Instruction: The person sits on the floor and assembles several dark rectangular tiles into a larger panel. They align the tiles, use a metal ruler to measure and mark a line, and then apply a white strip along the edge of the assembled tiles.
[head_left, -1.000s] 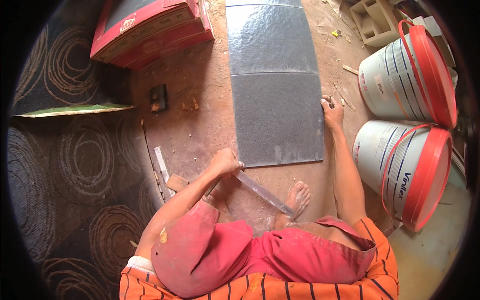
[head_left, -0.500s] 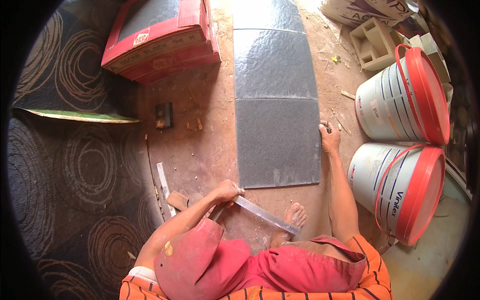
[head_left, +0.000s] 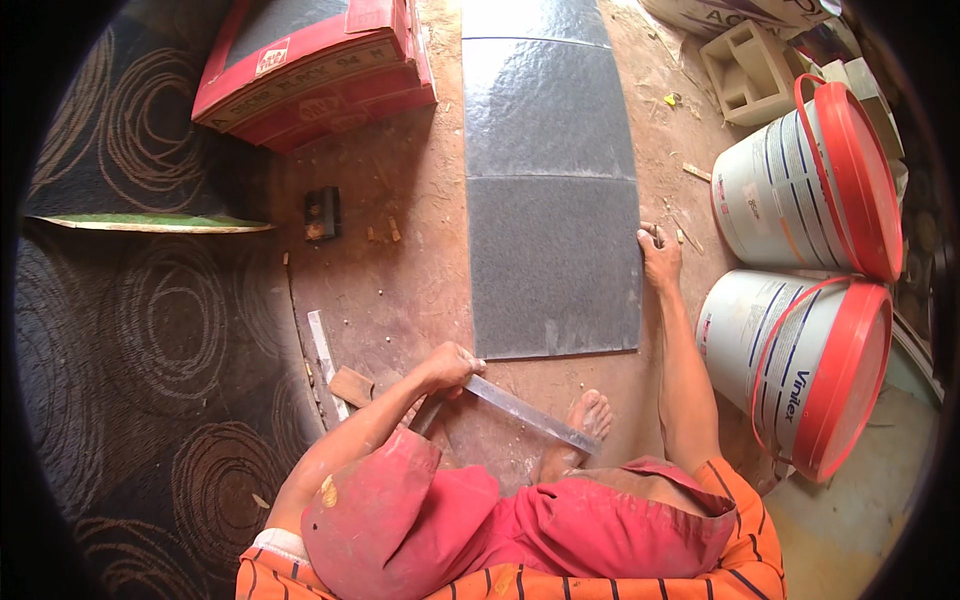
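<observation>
Several dark grey tiles lie end to end in a row on the brown floor, and the nearest tile [head_left: 555, 265] has its near edge in front of me. My left hand [head_left: 449, 370] is closed around the corner of a metal carpenter's square [head_left: 530, 415], just below that tile's near left corner. One blade of the square slants right toward my bare foot [head_left: 590, 418]; a shorter arm points back under my wrist. My right hand [head_left: 661, 257] rests beside the tile's right edge with its fingers curled; what they hold, if anything, is too small to make out.
Two white buckets [head_left: 775, 190] with red lids lie at the right, near a beige compartmented block [head_left: 750, 75]. A red box [head_left: 320, 90] holding tile stands far left, beside dark patterned carpet [head_left: 180, 330]. A small black object [head_left: 322, 213] and wood scraps [head_left: 352, 386] lie left.
The whole view has shifted slightly, so the scene sits a little higher in the picture. Both hands keep nearly the same places by the tile, and the square is still in my left hand.
</observation>
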